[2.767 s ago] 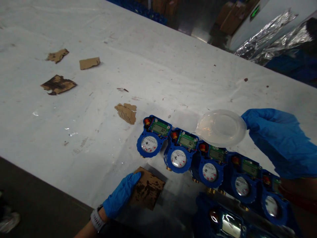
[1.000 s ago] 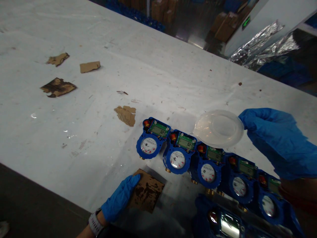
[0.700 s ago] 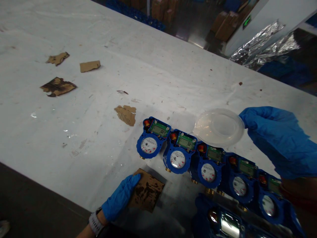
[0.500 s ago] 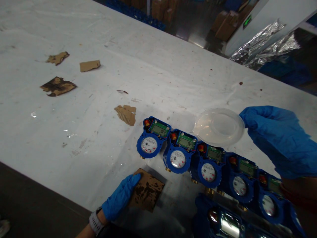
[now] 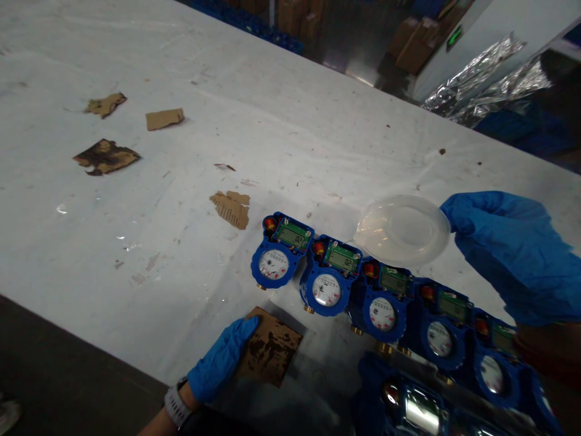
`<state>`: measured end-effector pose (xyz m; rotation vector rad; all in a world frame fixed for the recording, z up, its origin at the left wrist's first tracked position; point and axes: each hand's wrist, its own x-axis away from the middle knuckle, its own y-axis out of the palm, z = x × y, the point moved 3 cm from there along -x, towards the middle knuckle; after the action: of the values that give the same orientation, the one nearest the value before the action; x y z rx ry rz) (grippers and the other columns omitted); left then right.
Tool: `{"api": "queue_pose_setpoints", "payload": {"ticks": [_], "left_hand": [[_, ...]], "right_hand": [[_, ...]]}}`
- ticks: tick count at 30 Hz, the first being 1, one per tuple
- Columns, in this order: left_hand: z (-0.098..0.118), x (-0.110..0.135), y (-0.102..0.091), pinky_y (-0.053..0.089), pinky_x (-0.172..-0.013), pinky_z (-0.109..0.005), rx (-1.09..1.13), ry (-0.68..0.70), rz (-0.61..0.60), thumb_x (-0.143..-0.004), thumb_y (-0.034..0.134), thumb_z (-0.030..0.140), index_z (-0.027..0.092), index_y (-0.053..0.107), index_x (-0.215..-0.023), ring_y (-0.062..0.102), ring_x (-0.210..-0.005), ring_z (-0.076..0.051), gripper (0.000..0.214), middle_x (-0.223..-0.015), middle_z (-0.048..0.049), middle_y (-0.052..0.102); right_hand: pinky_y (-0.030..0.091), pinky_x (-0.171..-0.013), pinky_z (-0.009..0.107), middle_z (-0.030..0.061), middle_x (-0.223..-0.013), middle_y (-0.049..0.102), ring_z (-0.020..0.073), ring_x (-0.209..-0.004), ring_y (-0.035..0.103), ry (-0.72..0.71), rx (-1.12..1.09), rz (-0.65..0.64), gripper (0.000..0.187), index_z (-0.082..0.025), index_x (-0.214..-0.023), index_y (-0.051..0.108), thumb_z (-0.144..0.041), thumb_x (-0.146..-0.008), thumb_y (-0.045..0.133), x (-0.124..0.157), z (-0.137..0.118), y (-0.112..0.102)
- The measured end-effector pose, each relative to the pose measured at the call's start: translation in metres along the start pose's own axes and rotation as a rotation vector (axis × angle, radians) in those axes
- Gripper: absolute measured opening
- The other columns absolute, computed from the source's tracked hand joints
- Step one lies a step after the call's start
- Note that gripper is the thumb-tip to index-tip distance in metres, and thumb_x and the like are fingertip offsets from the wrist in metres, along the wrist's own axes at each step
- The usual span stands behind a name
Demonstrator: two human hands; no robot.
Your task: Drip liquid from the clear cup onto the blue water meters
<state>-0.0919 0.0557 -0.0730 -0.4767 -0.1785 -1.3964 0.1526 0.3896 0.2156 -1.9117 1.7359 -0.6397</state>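
Observation:
My right hand [image 5: 508, 248], in a blue glove, is closed on the rim of a translucent plastic cup [image 5: 403, 230] with a pointed spout. The cup is tilted, its spout beside the second blue water meter [image 5: 327, 290] from the left. A thin clear strand seems to run from the spout towards that meter's circuit housing. My left hand [image 5: 227, 357], also gloved, grips a brown piece of cardboard [image 5: 272, 348] with dark stains, low in front of the row. The leftmost water meter [image 5: 273, 264] shows a green circuit board with a small display above its round dial.
More meters [image 5: 439, 339] continue the row to the right, and a glossy-topped meter [image 5: 417, 412] stands nearer me. Torn cardboard scraps [image 5: 106, 156] lie on the left of the white-covered table [image 5: 181, 266]. Silver foil [image 5: 481, 79] and boxes [image 5: 415, 45] are beyond the far edge.

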Motion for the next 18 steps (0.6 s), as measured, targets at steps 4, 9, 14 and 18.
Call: {"api": "queue_pose_setpoints", "payload": {"ticks": [4, 9, 14, 18], "left_hand": [[-0.007, 0.001, 0.0, 0.042, -0.12, -0.049, -0.026, 0.007, 0.029, -0.091, 0.053, 0.068, 0.034, 0.075, -0.128, 0.064, -0.134, -0.033, 0.055, -0.143, -0.0028, 0.07], [-0.002, 0.002, -0.001, 0.042, -0.12, -0.049, -0.043, 0.013, -0.002, -0.094, 0.051, 0.064, 0.032, 0.073, -0.133, 0.062, -0.135, -0.035, 0.056, -0.145, -0.0049, 0.069], [-0.009, 0.003, 0.0, 0.041, -0.121, -0.048, -0.05, 0.006, 0.016, -0.094, 0.049, 0.066, 0.034, 0.071, -0.135, 0.062, -0.135, -0.032, 0.056, -0.144, -0.0032, 0.07], [-0.015, 0.003, 0.0, 0.043, -0.12, -0.046, -0.066, 0.049, 0.007, -0.094, 0.052, 0.064, 0.035, 0.07, -0.136, 0.062, -0.135, -0.032, 0.054, -0.146, -0.0035, 0.068]], "right_hand": [[0.039, -0.059, 0.026, 0.0018, -0.062, 0.046, 0.0154, -0.073, 0.051, 0.017, 0.013, 0.017, 0.03, -0.019, -0.053, 0.045, -0.04, -0.052, 0.066, 0.0, 0.002, 0.0], [0.041, -0.062, 0.028, 0.0024, -0.065, 0.051, 0.0162, -0.075, 0.053, 0.043, 0.013, 0.037, 0.026, -0.019, -0.054, 0.048, -0.038, -0.051, 0.066, -0.005, 0.006, -0.004], [0.046, -0.069, 0.032, 0.0021, -0.069, 0.06, 0.0151, -0.072, 0.054, 0.038, 0.015, -0.011, 0.018, -0.019, -0.059, 0.057, -0.033, -0.054, 0.069, -0.015, 0.022, -0.009], [0.046, -0.07, 0.032, 0.0017, -0.074, 0.062, 0.0134, -0.072, 0.054, -0.011, -0.033, 0.003, 0.019, -0.019, -0.069, 0.065, -0.035, -0.061, 0.072, -0.023, 0.044, -0.01]]}}
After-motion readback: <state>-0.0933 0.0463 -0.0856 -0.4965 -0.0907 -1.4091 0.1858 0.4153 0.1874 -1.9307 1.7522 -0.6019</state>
